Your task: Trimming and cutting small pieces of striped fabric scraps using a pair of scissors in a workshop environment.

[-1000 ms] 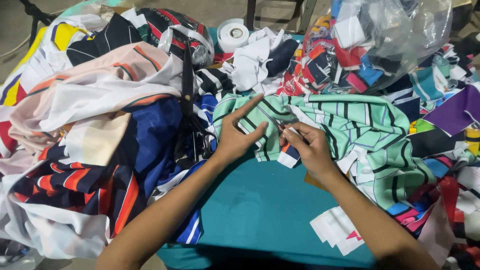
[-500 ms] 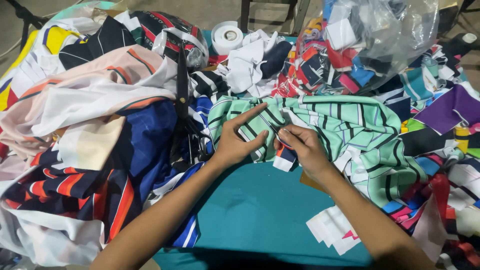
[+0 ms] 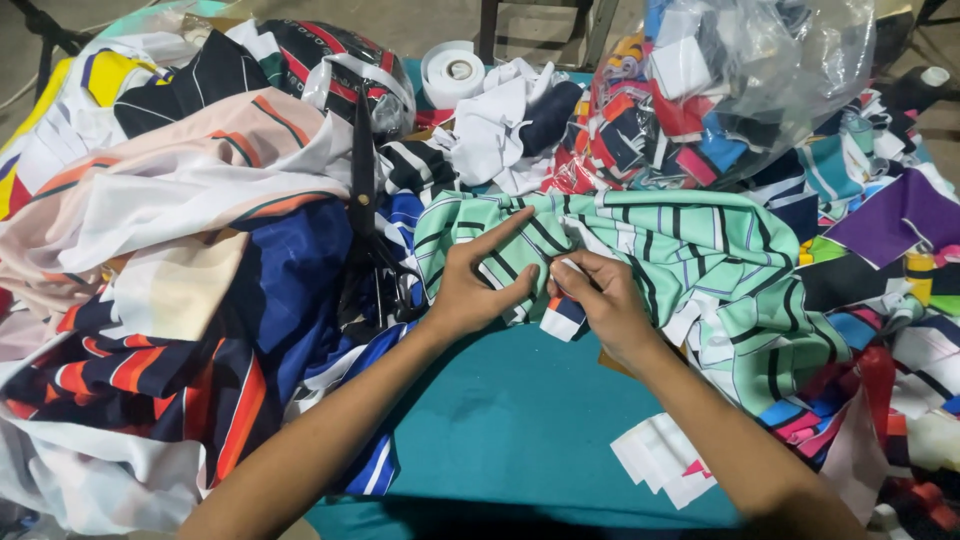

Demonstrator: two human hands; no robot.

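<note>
A mint-green fabric piece with black stripes (image 3: 700, 270) lies across the middle of a teal-covered table (image 3: 520, 430). My left hand (image 3: 480, 285) presses down on its left edge, index finger stretched out. My right hand (image 3: 600, 300) pinches the fabric's folded edge together with a small blue, white and red strip (image 3: 560, 318). The two hands sit close together, almost touching.
A heap of striped and plain garments (image 3: 170, 270) fills the left side, with black scissors (image 3: 365, 210) lying on it. A white tape roll (image 3: 452, 72) stands at the back. A clear plastic bag of scraps (image 3: 730, 90) sits back right. White labels (image 3: 665, 460) lie near the front.
Both hands have shifted slightly along the green fabric's edge, and my right hand's fingers have closed more tightly on the fold.
</note>
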